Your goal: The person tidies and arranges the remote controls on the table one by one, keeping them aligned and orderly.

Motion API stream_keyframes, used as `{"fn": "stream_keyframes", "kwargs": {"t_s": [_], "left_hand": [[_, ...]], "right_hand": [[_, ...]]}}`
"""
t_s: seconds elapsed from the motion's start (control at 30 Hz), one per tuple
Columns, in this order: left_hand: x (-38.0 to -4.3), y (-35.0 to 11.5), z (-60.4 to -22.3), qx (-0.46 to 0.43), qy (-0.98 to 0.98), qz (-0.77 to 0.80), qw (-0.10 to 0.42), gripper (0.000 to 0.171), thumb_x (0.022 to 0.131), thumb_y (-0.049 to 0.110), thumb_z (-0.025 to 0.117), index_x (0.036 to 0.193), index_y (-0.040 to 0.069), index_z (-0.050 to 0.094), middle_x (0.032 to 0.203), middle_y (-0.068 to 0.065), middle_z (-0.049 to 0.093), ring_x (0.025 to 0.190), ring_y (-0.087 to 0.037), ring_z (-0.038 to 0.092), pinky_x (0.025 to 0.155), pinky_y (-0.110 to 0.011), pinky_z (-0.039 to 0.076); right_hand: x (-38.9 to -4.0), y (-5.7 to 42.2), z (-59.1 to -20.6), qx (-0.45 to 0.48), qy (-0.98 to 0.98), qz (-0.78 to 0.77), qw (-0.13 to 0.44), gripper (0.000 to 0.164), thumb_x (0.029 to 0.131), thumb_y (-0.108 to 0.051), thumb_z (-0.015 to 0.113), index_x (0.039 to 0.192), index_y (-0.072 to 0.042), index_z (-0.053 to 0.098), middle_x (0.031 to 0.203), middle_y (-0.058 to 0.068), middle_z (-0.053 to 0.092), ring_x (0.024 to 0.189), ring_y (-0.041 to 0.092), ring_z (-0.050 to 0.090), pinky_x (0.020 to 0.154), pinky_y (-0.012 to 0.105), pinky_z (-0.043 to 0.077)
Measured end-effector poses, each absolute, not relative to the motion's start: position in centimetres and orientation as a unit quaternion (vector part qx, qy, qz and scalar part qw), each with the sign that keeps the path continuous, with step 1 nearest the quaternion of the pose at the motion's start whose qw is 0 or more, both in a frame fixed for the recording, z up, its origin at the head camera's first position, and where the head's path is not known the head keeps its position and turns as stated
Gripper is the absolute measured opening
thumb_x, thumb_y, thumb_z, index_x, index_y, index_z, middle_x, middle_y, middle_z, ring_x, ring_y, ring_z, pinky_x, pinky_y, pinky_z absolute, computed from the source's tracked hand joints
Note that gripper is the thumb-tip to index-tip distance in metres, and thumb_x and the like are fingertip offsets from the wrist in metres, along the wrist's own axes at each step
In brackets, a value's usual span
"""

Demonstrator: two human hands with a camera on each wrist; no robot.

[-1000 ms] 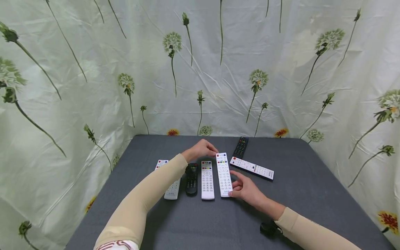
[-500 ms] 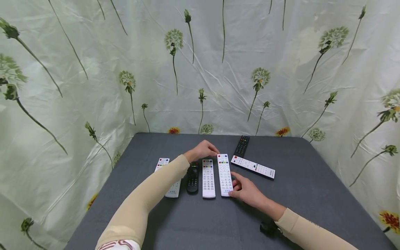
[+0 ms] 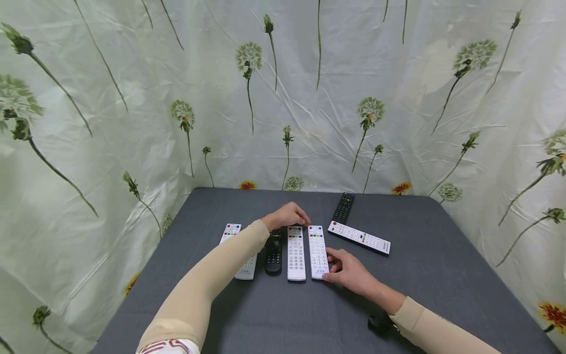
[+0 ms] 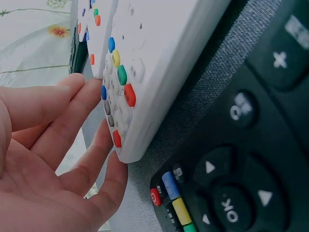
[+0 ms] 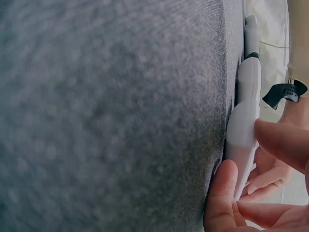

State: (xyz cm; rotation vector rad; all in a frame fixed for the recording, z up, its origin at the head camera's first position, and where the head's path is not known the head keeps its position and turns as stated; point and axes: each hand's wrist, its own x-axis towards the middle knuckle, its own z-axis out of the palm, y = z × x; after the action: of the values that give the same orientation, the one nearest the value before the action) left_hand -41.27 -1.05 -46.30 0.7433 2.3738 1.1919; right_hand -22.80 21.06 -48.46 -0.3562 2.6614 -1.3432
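My right hand (image 3: 349,270) pinches the near end of a white remote control (image 3: 318,253), the rightmost of a row lying on the dark cloth. In the right wrist view, thumb and a finger lie on either side of that remote's end. At its far end is my left hand (image 3: 289,215). In the left wrist view, the left hand (image 4: 63,154) has its fingers extended, with fingertips against the ends of two white remotes. Left of the pinched one lie a second white remote (image 3: 296,255), a black remote (image 3: 273,255) and another white remote (image 3: 246,268), partly behind the left sleeve.
Beyond the right hand, a white remote (image 3: 359,237) lies aslant, and a black remote (image 3: 343,209) reaches toward the back edge from it. A dark cloth (image 3: 283,319) covers the table. Behind hangs a flowered curtain (image 3: 283,98). A black wrist device (image 3: 380,322) sits under the right sleeve.
The far end of the pinched white remote has come down, so it now lies flat beside the row. The left hand has lowered slightly. The right hand keeps its hold on the near end.
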Motion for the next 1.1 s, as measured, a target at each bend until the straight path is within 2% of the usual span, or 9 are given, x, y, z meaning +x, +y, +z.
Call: {"fn": "stream_keyframes", "kwargs": {"t_s": [0.6, 0.87, 1.1], "left_hand": [[-41.0, -1.1, -46.4, 0.251, 0.832, 0.447, 0.210, 0.020, 0.098, 0.005, 0.063, 0.108, 0.007, 0.080, 0.102, 0.000, 0.075, 0.103, -0.017, 0.067, 0.094, -0.039, 0.053], [-41.1, -0.4, -46.1, 0.244, 0.818, 0.473, 0.217, 0.028, 0.100, 0.010, 0.060, 0.125, 0.004, 0.071, 0.105, -0.002, 0.074, 0.107, -0.020, 0.065, 0.094, -0.039, 0.052], [-41.2, 1.1, -45.5, 0.243, 0.811, 0.489, 0.211, 0.030, 0.100, 0.010, 0.060, 0.127, 0.003, 0.069, 0.107, -0.002, 0.073, 0.110, -0.025, 0.064, 0.097, -0.042, 0.050]], "right_hand": [[-22.3, 21.5, -48.5, -0.134, 0.885, -0.442, 0.059, 0.074, 0.080, -0.015, 0.086, 0.142, 0.005, 0.051, 0.110, 0.009, 0.058, 0.084, 0.017, 0.061, 0.059, 0.027, 0.051], [-22.2, 22.5, -47.6, -0.107, 0.887, -0.446, 0.058, 0.067, 0.087, -0.020, 0.080, 0.144, 0.002, 0.051, 0.116, 0.014, 0.063, 0.088, 0.017, 0.062, 0.064, 0.030, 0.051], [-23.4, 24.3, -46.1, -0.096, 0.895, -0.433, 0.032, 0.060, 0.092, -0.021, 0.075, 0.144, -0.003, 0.053, 0.119, 0.015, 0.065, 0.097, 0.022, 0.064, 0.075, 0.035, 0.054]]}}
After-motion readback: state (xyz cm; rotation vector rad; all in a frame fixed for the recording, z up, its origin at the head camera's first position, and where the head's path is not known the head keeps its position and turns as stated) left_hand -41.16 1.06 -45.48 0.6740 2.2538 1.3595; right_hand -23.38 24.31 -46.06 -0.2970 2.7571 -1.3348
